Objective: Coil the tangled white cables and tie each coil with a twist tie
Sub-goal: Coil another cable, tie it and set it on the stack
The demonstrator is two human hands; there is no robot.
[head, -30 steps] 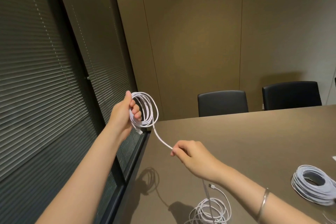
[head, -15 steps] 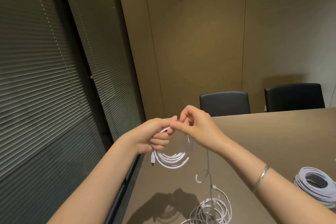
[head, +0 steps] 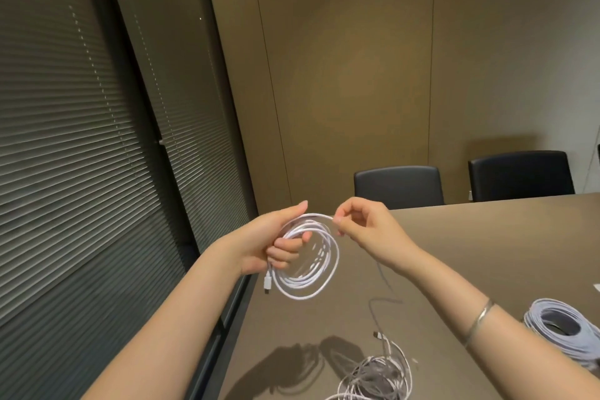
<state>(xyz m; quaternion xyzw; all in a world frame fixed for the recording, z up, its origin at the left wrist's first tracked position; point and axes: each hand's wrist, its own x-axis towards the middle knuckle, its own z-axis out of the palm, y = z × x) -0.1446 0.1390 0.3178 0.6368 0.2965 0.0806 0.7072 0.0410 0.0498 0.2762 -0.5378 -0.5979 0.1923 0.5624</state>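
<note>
My left hand (head: 276, 239) grips a coil of white cable (head: 311, 282) at its top, held up above the table's left corner. The loops hang below my fingers, and a plug end (head: 267, 284) dangles at the coil's left side. My right hand (head: 367, 227) pinches the cable's strand at the top right of the coil, close to my left thumb. From there a blurred strand drops toward a tangled pile of white cable (head: 376, 377) on the table near the bottom edge. No twist tie is visible.
A wound bundle of white cable (head: 565, 331) lies on the brown table (head: 487, 253) at the right. Two black chairs (head: 399, 187) stand behind the far edge. Window blinds (head: 81, 172) run along the left, close to the table's side.
A second ago my right hand held the strand low and away from the coil; it rose to meet my left hand. The coil now hangs lower and has one more loop.
</note>
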